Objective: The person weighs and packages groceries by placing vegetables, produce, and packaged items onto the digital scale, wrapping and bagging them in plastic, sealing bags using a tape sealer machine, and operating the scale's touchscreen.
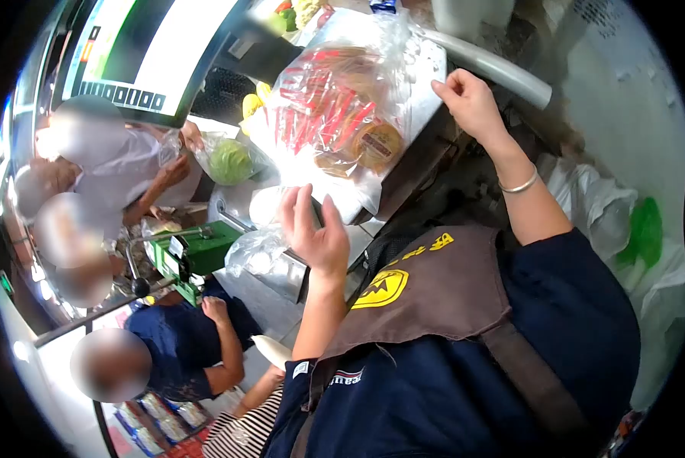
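My left hand (317, 238) is raised with its fingers apart and nothing in it, just below the white counter surface (426, 99). My right hand (472, 104), with a bangle on its wrist, hovers by the counter's right edge; its fingers are curled in and I see nothing in them. Between and beyond the hands lies a clear plastic bag (323, 95) holding several red-striped packs. A round tan package (377, 145) with a brown label sits at the bag's near end; whether it is inside cannot be made out.
A large screen (144, 57) stands at upper left. People there hold a bagged green cabbage (232, 160). A green machine with a lever (193, 250) and crumpled clear bags (258, 252) are left of me. A co-worker in dark blue (178, 343) stands nearby. A grey pipe (495, 67) runs behind the counter.
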The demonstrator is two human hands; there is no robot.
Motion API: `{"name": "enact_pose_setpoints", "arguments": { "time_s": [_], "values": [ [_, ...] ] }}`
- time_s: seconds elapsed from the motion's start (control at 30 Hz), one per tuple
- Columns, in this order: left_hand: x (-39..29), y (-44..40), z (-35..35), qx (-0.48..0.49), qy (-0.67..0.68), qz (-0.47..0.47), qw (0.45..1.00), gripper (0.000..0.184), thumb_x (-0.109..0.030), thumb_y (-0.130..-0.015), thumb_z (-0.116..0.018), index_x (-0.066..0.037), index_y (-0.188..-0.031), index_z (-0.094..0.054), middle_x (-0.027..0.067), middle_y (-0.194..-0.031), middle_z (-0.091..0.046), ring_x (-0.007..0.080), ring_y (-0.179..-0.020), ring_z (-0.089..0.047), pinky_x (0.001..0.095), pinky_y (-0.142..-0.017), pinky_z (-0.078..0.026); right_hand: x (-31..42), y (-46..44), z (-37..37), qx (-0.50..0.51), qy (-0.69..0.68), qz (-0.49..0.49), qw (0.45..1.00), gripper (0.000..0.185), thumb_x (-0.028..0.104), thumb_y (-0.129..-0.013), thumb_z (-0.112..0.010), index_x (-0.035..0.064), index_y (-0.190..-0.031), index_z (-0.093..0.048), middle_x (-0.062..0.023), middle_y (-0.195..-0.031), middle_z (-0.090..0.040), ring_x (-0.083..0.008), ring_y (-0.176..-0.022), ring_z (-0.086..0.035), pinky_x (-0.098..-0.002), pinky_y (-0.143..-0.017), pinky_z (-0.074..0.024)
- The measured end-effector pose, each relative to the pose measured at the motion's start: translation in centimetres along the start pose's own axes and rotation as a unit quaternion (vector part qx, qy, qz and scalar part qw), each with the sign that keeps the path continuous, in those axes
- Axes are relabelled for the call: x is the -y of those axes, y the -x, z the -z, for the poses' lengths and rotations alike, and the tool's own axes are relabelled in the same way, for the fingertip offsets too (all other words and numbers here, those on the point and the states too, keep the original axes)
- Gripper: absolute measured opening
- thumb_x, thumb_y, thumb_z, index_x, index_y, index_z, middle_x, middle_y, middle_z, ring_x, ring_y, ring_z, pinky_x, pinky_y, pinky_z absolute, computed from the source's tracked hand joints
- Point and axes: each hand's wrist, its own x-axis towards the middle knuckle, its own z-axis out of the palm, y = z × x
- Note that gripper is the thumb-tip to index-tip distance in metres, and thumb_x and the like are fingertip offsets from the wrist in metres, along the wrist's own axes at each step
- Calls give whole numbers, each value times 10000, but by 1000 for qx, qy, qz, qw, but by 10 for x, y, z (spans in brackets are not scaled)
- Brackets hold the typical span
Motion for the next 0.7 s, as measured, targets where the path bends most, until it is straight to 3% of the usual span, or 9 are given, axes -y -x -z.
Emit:
{"name": "enact_pose_setpoints", "arguments": {
  "time_s": [0.1, 0.17, 0.2, 0.3, 0.33, 0.4, 0.47, 0.6, 0.7],
  "values": [
    [-8, -17, -28, 36, -2, -53, 998, 371, -52, -725, -669, -13, -1075, -551, 147, -1032, -508, 283, -989, -484, 364, -880, -371, 2, 4, -10, 33, 18, 27, 999, 416, 407, -764, -626, 8, -694, -532, -136, -646, -577, -241, -607, -557, -349, -581, -444],
    [-19, -29, -43, 59, -37, -47, 996, 432, -125, -706, -709, -27, -1090, -538, 154, -1037, -499, 305, -1021, -463, 387, -893, -363, 22, 12, -16, 94, 35, -6, 995, 459, 460, -761, -610, 7, -747, -541, -164, -681, -592, -277, -641, -574, -373, -595, -450],
    [-18, -33, -52, 65, -55, -53, 995, 472, -188, -669, -733, -16, -1056, -525, 178, -1057, -476, 357, -999, -448, 435, -862, -359, 27, 18, -18, 120, 34, 2, 992, 487, 494, -756, -601, 13, -794, -539, -172, -683, -591, -285, -657, -583, -379, -604, -453],
    [-7, -41, -65, 108, -110, -42, 987, 442, -190, -661, -734, -22, -1010, -523, 163, -1012, -487, 344, -985, -442, 441, -847, -357, 35, 31, -23, 175, -24, -34, 984, 467, 432, -748, -644, -13, -820, -520, -174, -685, -592, -270, -682, -604, -349, -607, -467],
    [-4, -45, -67, 102, -98, -36, 989, 385, -172, -647, -739, -18, -935, -535, 146, -932, -506, 321, -908, -474, 411, -801, -383, 36, 35, -25, 171, -49, -44, 983, 445, 401, -746, -655, -14, -831, -519, -169, -686, -594, -258, -676, -604, -340, -605, -468],
    [3, -51, -66, 144, -51, 45, 987, 359, -157, -643, -742, -10, -905, -544, 136, -883, -516, 302, -857, -495, 384, -770, -401, 35, 43, -29, 164, -99, -65, 979, 407, 339, -743, -678, -18, -853, -517, -160, -689, -598, -234, -663, -605, -321, -602, -469],
    [10, -53, -67, 149, -1, 91, 985, 285, -129, -657, -738, 3, -843, -567, 115, -794, -532, 251, -726, -524, 330, -683, -432, 30, 48, -39, 127, -139, -37, 981, 354, 283, -743, -681, -13, -869, -534, -141, -693, -604, -216, -635, -600, -308, -593, -468],
    [15, -56, -65, 166, 49, 156, 972, 244, -138, -697, -728, 6, -825, -579, 86, -750, -552, 183, -653, -524, 293, -627, -443, 18, 46, -66, 49, -214, 36, 975, 252, 210, -748, -669, -5, -857, -595, -111, -685, -617, -191, -586, -593, -295, -574, -464],
    [13, -57, -65, 154, 75, 172, 970, 230, -144, -721, -718, 13, -825, -585, 77, -733, -566, 149, -625, -522, 270, -607, -446, 22, 46, -65, 56, -210, 15, 976, 204, 184, -755, -652, -13, -806, -630, -117, -660, -618, -180, -559, -582, -288, -567, -462]
  ]
}}
